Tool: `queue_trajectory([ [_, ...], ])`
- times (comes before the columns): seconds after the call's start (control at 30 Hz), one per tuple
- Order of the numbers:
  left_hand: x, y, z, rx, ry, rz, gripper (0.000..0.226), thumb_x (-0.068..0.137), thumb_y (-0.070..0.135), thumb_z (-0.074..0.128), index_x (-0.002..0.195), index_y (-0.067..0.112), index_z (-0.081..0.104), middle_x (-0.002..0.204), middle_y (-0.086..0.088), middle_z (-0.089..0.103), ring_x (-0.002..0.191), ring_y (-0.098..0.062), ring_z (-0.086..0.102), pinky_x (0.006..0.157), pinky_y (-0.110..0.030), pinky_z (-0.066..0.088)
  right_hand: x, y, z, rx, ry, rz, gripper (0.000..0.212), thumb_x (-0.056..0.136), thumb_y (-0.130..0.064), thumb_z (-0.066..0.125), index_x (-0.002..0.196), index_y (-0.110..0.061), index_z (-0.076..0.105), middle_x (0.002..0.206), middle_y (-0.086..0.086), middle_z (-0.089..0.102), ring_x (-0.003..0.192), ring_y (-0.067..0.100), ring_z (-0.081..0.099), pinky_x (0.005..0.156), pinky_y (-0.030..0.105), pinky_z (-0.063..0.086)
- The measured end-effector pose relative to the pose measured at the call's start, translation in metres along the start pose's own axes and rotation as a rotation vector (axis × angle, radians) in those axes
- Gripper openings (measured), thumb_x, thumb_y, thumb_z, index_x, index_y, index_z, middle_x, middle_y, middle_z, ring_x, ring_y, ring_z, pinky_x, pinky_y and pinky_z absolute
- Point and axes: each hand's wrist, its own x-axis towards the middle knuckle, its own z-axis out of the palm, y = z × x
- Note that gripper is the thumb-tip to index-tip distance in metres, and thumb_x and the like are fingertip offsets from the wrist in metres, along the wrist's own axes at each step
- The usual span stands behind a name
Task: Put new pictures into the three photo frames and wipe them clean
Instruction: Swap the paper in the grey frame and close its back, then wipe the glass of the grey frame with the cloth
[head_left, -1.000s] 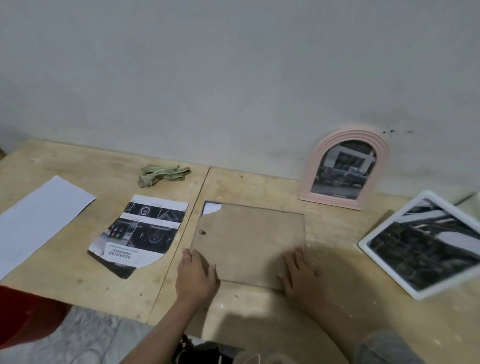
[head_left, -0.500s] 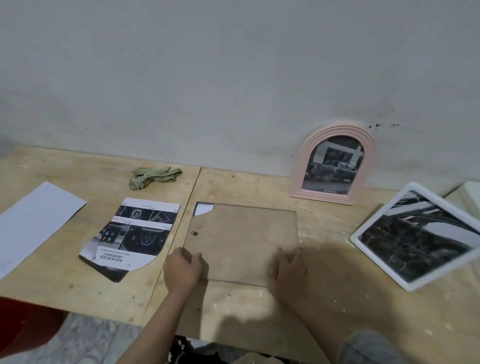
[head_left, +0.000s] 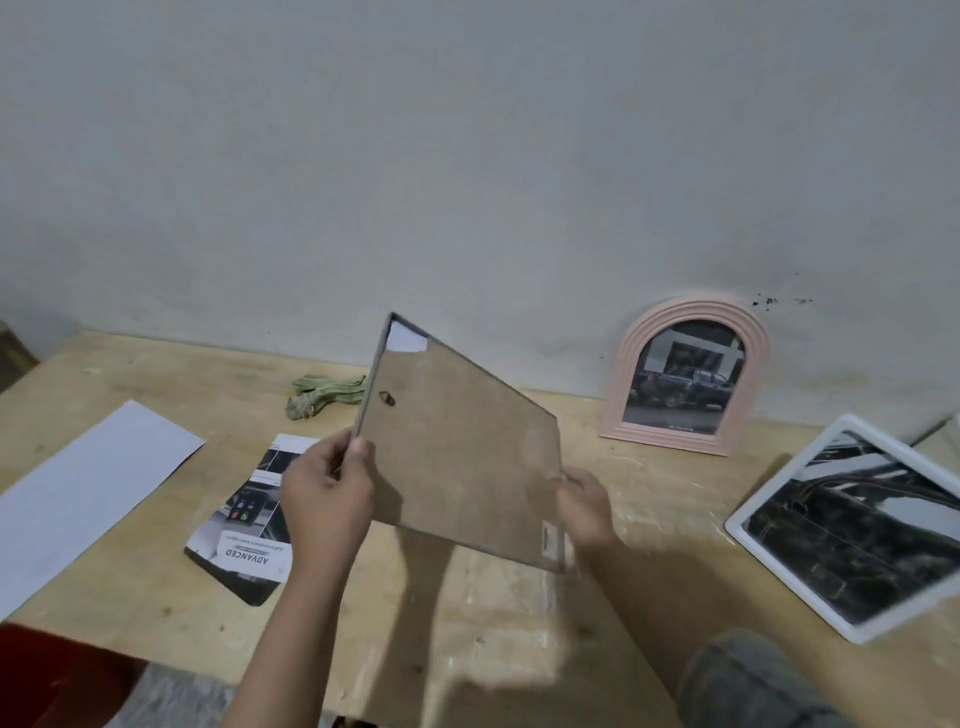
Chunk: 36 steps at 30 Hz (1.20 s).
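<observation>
both hands got the frame (head_left: 457, 457) up off the table (head_left: 467, 639), tilted with its brown back facing the camera, left hand (head_left: 324, 499) pinched on the left edge and right hand (head_left: 587, 506) clamped on the lower right edge. pink arched frame (head_left: 685, 376) leans on the wall (head_left: 467, 156) with a picture in it, white frame (head_left: 852, 525) lies flat on the right. cut brochure (head_left: 249, 525), white paper (head_left: 88, 483) and a green cloth (head_left: 324, 395) sit on the table to the left.

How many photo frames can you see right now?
3: a brown-backed frame held up in both hands, a pink arched frame leaning on the wall, and a white frame flat at the table's right.
</observation>
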Motion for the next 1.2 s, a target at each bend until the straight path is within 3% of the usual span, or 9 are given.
queue_trajectory([
  [0.13, -0.021, 0.05, -0.005, 0.007, 0.12, 0.37, 0.024, 0.09, 0.011, 0.057, 0.109, 0.009, 0.071, 0.087, 0.011, 0.069, 0.083, -0.009, 0.064, 0.075, -0.017, 0.049, -0.028, -0.09, 0.003, 0.241, -0.414, -0.058, 0.03, 0.087, -0.05, 0.058, 0.106, -0.027, 0.061, 0.114, 0.003, 0.066, 0.1, 0.019, 0.063, 0.073, 0.032, 0.041],
  [0.27, -0.041, 0.058, 0.014, 0.221, 0.121, 0.844, 0.029, 0.086, 0.006, 0.055, 0.107, -0.011, 0.066, 0.087, -0.014, 0.071, 0.082, -0.015, 0.06, 0.073, -0.021, 0.045, -0.072, -0.182, -0.017, 0.321, -0.819, -0.195, 0.081, 0.069, -0.07, 0.058, 0.125, -0.012, 0.054, 0.115, 0.012, 0.064, 0.104, 0.028, 0.063, 0.083, 0.045, 0.051],
  [0.47, -0.059, 0.03, 0.05, 0.436, -0.072, 1.1, 0.039, 0.071, -0.008, 0.065, 0.11, -0.012, 0.065, 0.102, -0.022, 0.071, 0.092, -0.029, 0.071, 0.081, -0.03, 0.055, -0.071, -0.197, -0.036, 0.301, -0.529, -0.141, 0.037, 0.096, -0.025, 0.053, 0.119, 0.005, 0.051, 0.109, 0.019, 0.065, 0.097, 0.032, 0.066, 0.086, 0.052, 0.052],
  [0.57, -0.07, 0.012, 0.065, 0.41, -0.259, 1.114, 0.043, 0.084, 0.012, 0.063, 0.121, -0.008, 0.058, 0.114, -0.021, 0.067, 0.104, -0.028, 0.068, 0.085, -0.034, 0.056, -0.056, -0.175, -0.045, 0.322, -0.373, -0.081, 0.032, 0.097, -0.022, 0.053, 0.114, 0.005, 0.053, 0.105, 0.02, 0.066, 0.091, 0.033, 0.066, 0.082, 0.052, 0.054],
  [0.7, -0.082, -0.015, 0.069, 0.4, -0.509, 0.951, 0.076, 0.087, 0.062, 0.051, 0.138, 0.006, 0.047, 0.143, -0.007, 0.05, 0.13, -0.018, 0.047, 0.108, -0.04, 0.037, -0.041, -0.145, -0.068, 0.274, -0.157, -0.085, 0.022, 0.097, -0.021, 0.052, 0.097, 0.0, 0.059, 0.086, 0.013, 0.065, 0.078, 0.026, 0.063, 0.075, 0.04, 0.054],
  [0.83, -0.051, -0.042, 0.057, 0.328, -0.331, 0.569, 0.081, 0.083, 0.068, 0.046, 0.14, 0.01, 0.044, 0.151, -0.008, 0.036, 0.138, -0.019, 0.032, 0.11, -0.043, 0.03, -0.026, -0.113, -0.09, 0.314, -0.063, -0.034, 0.028, 0.098, -0.026, 0.048, 0.105, -0.004, 0.064, 0.093, 0.012, 0.07, 0.085, 0.029, 0.066, 0.083, 0.042, 0.053],
  [1.0, 0.019, -0.055, 0.025, 0.291, -0.211, -0.059, 0.084, 0.081, 0.066, 0.05, 0.137, 0.005, 0.041, 0.134, -0.016, 0.051, 0.121, -0.034, 0.05, 0.099, -0.052, 0.045, -0.02, -0.088, -0.1, 0.372, -0.023, -0.02, 0.028, 0.1, -0.031, 0.044, 0.102, -0.01, 0.062, 0.093, 0.012, 0.069, 0.082, 0.031, 0.066, 0.073, 0.037, 0.053],
  [1.13, 0.04, -0.052, 0.007, 0.127, -0.347, -0.441, 0.044, 0.097, 0.052, 0.039, 0.089, 0.013, 0.059, 0.095, -0.011, 0.063, 0.088, -0.029, 0.06, 0.089, -0.046, 0.05, -0.014, -0.072, -0.087, 0.329, -0.027, -0.03, 0.033, 0.1, -0.031, 0.044, 0.114, -0.007, 0.061, 0.105, 0.015, 0.068, 0.092, 0.034, 0.066, 0.081, 0.043, 0.054],
  [1.2, 0.04, -0.054, 0.0, 0.047, -0.362, -0.529, 0.043, 0.099, 0.046, 0.038, 0.088, 0.012, 0.06, 0.091, -0.013, 0.067, 0.088, -0.031, 0.063, 0.091, -0.047, 0.05, -0.011, -0.064, -0.074, 0.284, -0.056, -0.024, 0.036, 0.099, -0.031, 0.044, 0.117, -0.004, 0.061, 0.109, 0.017, 0.067, 0.095, 0.035, 0.066, 0.088, 0.047, 0.052],
])
